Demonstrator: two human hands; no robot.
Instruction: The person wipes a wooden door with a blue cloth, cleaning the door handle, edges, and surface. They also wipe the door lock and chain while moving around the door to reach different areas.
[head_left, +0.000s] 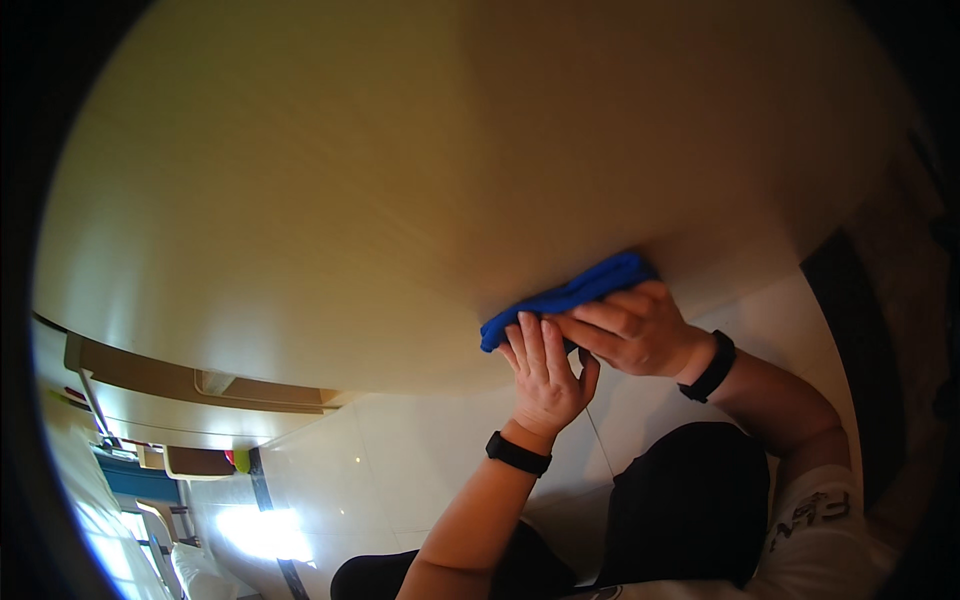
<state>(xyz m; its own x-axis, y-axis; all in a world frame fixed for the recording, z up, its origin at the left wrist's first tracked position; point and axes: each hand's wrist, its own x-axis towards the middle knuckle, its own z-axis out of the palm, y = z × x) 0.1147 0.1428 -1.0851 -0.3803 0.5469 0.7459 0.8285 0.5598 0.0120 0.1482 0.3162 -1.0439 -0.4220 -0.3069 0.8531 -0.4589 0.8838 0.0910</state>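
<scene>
A folded blue cloth (570, 296) lies pressed against the lower part of a large, smooth, wood-toned panel (300, 195). My right hand (634, 330) holds the cloth's right half with bent fingers. My left hand (547, 367) bears on the cloth's left half, its fingers stretched along the edge and its thumb apart, close to the right hand. Each wrist wears a black band. The palms and the underside of the cloth are hidden.
Pale glossy floor tiles (375, 457) with a dark border strip (855, 360) lie below the panel. At the lower left are an open recess (247, 386) in the furniture, a chair (157, 517) and bright window glare on the floor. My black-clad knee (682, 502) is close under my right arm.
</scene>
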